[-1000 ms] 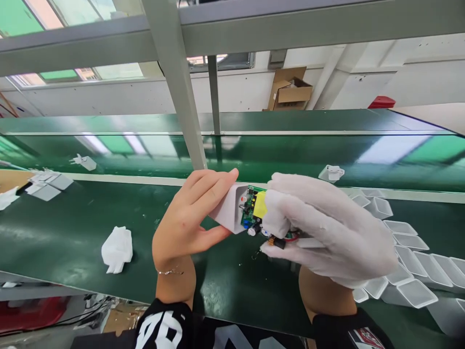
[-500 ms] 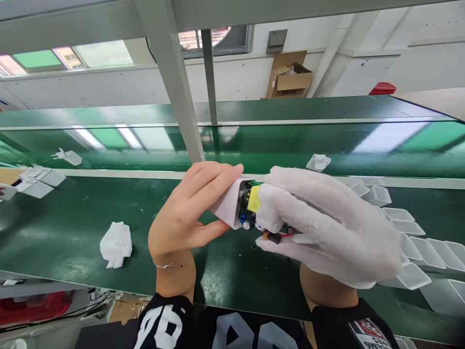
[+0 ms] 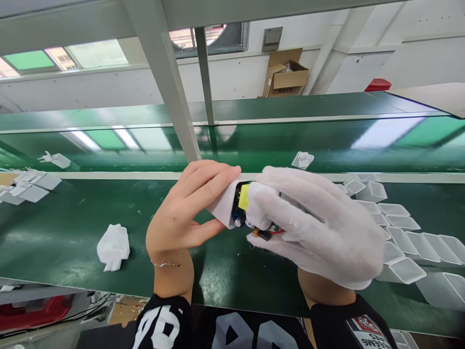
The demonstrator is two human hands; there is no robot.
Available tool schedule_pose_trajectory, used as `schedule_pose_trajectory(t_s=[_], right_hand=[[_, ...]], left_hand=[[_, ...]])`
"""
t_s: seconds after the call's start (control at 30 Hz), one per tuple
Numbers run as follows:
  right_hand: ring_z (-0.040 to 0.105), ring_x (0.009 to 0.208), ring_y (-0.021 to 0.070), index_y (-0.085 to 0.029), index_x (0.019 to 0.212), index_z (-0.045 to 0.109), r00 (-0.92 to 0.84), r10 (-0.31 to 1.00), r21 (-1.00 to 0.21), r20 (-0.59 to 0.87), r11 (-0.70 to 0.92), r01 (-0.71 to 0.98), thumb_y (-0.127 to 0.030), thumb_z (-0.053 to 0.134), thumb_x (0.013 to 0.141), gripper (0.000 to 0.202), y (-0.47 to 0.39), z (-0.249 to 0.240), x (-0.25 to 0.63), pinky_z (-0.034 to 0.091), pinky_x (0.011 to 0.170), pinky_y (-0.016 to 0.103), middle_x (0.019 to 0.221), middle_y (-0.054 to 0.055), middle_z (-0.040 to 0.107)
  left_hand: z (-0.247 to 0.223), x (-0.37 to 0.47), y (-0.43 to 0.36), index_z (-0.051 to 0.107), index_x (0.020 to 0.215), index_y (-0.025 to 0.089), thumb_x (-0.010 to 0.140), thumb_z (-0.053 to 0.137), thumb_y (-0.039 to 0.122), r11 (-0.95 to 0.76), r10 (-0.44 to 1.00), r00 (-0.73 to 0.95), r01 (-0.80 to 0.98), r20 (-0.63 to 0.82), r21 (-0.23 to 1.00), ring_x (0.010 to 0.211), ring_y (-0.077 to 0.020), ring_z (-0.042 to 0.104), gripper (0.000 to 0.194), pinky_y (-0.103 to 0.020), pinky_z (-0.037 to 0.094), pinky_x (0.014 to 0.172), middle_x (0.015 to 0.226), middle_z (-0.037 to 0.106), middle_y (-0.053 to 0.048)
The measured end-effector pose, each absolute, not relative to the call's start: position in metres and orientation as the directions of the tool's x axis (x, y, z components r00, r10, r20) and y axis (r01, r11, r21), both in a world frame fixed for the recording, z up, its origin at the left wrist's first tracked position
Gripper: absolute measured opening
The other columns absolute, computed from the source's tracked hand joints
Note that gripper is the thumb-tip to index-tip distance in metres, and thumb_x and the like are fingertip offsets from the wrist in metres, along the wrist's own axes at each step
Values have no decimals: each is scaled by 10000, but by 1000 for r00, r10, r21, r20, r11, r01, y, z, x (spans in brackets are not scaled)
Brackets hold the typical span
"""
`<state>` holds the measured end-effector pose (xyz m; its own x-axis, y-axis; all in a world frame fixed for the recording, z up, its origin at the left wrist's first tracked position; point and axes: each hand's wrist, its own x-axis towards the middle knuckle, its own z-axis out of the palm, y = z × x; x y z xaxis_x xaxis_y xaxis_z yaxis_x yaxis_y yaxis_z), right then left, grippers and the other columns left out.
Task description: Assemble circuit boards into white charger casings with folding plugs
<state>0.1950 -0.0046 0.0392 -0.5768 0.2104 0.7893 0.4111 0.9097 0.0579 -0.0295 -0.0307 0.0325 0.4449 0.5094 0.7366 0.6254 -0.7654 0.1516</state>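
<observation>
My bare left hand [image 3: 192,206] is closed around a white plastic casing [image 3: 221,206], its open end turned to the right. A circuit board [image 3: 240,201] with yellow tape, a copper coil and a red wire sits partly inside that opening. My right hand [image 3: 323,228], in a white glove, grips the board's outer end between thumb and fingers. The glove hides much of the board. On the table left of my hands lies a crumpled white cloth-like piece [image 3: 113,247].
Several empty white casings [image 3: 403,223] stand at the right on the green table [image 3: 72,213]. White pieces with prongs [image 3: 32,184] are grouped at the far left. Single white pieces rest on the green belt [image 3: 250,150] behind. A grey post [image 3: 163,72] rises ahead.
The circuit board has gone a little deeper into the casing, with my right hand closer to my left. The whole view has shifted slightly; a white piece on the belt has moved left.
</observation>
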Motion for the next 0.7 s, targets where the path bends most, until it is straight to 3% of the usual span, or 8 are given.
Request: schedule_pose_trajectory(t_s=[0.2,0.37,0.7], right_hand=[[700,1013,184,-188,1076,656,-585,227,58,779,902,428,-139,596,932,164,-8,43,195,556,1011,256,1016,56,739],[670,1087,177,-179,1153,644,-591,237,67,771,893,445,-128,604,946,216,-11,43,197,498,1089,250,1052,44,739],[675,1008,162,-228,1178,663,-611,245,118,753,863,492,-148,637,940,252,-14,48,199,581,966,257,1033,22,742]], left_hand=[[31,-29,-30,477,1478,320,939,610,174,-762,508,419,626,752,165,1129,-249,646,574,-423,582,957,1237,689,-76],[29,-28,-27,504,1460,291,918,630,149,-778,492,415,605,765,171,1163,-248,632,574,-420,574,997,1263,676,-87],[25,-27,-22,473,1460,329,947,598,223,-751,474,408,649,780,117,1156,-266,635,538,-456,589,974,1266,677,-80]])
